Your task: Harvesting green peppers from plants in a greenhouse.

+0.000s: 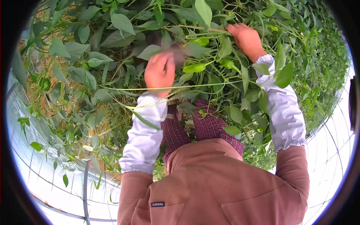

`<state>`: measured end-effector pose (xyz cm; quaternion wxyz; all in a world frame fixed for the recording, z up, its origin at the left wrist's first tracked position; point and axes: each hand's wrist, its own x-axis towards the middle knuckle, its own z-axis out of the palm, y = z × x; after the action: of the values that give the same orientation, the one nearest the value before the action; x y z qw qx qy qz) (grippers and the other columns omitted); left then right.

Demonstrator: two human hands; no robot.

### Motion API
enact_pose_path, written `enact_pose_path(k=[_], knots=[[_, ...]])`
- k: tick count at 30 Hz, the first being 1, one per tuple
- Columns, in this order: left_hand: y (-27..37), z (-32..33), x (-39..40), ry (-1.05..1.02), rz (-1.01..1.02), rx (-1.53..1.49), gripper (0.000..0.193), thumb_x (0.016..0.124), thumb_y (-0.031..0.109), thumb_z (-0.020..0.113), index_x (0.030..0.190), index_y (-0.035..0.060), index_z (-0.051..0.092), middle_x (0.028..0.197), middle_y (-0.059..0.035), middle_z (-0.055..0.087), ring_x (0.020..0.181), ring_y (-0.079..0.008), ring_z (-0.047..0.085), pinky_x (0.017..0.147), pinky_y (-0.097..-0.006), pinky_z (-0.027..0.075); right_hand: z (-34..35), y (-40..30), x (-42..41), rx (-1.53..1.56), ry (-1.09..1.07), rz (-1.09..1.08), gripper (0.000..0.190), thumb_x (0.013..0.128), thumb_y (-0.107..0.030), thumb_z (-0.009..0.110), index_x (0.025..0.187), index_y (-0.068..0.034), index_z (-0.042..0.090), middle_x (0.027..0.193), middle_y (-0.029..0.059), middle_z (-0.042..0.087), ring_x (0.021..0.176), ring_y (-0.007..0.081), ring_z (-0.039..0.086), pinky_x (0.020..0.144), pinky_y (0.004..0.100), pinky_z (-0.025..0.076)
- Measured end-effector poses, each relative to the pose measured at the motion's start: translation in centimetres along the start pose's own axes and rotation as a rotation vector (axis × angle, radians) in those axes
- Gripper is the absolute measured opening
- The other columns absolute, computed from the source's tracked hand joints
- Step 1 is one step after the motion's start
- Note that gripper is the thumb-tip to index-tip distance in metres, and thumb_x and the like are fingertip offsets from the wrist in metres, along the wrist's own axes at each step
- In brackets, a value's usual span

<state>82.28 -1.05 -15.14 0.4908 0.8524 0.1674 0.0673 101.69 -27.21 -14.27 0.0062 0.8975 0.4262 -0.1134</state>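
Observation:
Pepper plants with long, smooth leaves crowd in front of me. Pale green peppers hang between my hands: one pepper (194,68) in the middle, another pepper (201,42) above it and a third pepper (227,63) to the right. My left hand (160,71) is just left of the middle pepper, its fingertips lost in a dark blur among leaves, so its grip is unclear. At the upper right, my right hand (246,40) has its fingers curled at the end of a thin brownish stem (201,27). Leaves partly hide those fingers.
A long thin green stem (180,87) crosses in front of my left wrist. Dense foliage (317,84) continues to the right. Dry straw-coloured ground cover (98,128) shows at left. Clear sheeting (47,174) on a metal pipe frame (85,191) curves around the lower left.

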Motion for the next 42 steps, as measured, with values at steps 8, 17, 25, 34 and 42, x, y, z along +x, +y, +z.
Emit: enact_pose_path(k=[8,17,25,34,42], knots=[[4.0,7.4,1.0,-0.168,-0.282,0.052,0.03,0.081,0.024,0.066,0.104,0.0059,0.062,0.096,-0.0163,0.063,0.09,-0.0382,0.06,0.079,-0.0442,0.048,-1.7,-2.6,-0.5,0.111,0.03,0.041,0.025,0.072,-0.003,0.06,0.097,-0.009,0.059,0.09,0.0069,0.062,0.09,0.0279,0.06,0.072,0.039,0.052],[7.1,13.1,-3.4,0.026,-0.77,-0.335,0.056,0.065,0.021,0.078,0.109,-0.0034,0.052,0.077,-0.0105,0.058,0.067,-0.0249,0.056,0.064,-0.0356,0.047,-2.1,-2.8,-1.0,0.114,-0.074,0.049,0.028,0.072,-0.005,0.061,0.1,-0.009,0.06,0.094,0.0076,0.063,0.094,0.0275,0.059,0.075,0.0385,0.052],[4.6,8.6,0.1,-0.481,-0.649,-0.161,0.049,0.077,0.04,0.067,0.105,0.0012,0.061,0.096,-0.023,0.066,0.09,-0.0407,0.063,0.077,-0.0441,0.05,-4.0,-5.5,-1.7,0.15,-0.023,-0.013,0.029,0.071,-0.003,0.061,0.1,-0.006,0.06,0.096,0.0091,0.063,0.095,0.0297,0.058,0.075,0.0391,0.051],[7.1,-0.7,-1.7,-0.483,-0.432,0.196,0.056,0.065,0.014,0.074,0.113,0.0026,0.046,0.107,-0.0208,0.056,0.093,-0.0392,0.061,0.077,-0.0455,0.052,-5.2,-9.6,-2.2,0.201,-0.025,0.019,0.033,0.074,-0.003,0.058,0.107,-0.004,0.058,0.1,0.0131,0.063,0.095,0.0332,0.057,0.08,0.0406,0.05],[7.9,-6.8,-11.6,-0.724,-0.359,0.302,0.063,0.068,0.004,0.066,0.128,0.0117,0.047,0.109,-0.0212,0.049,0.09,-0.0418,0.06,0.076,-0.0468,0.052,-4.1,-15.7,-7.2,0.226,-0.179,-0.036,0.063,0.076,-0.005,0.058,0.137,-0.016,0.045,0.108,0.0113,0.059,0.094,0.0307,0.057,0.077,0.0376,0.052]])
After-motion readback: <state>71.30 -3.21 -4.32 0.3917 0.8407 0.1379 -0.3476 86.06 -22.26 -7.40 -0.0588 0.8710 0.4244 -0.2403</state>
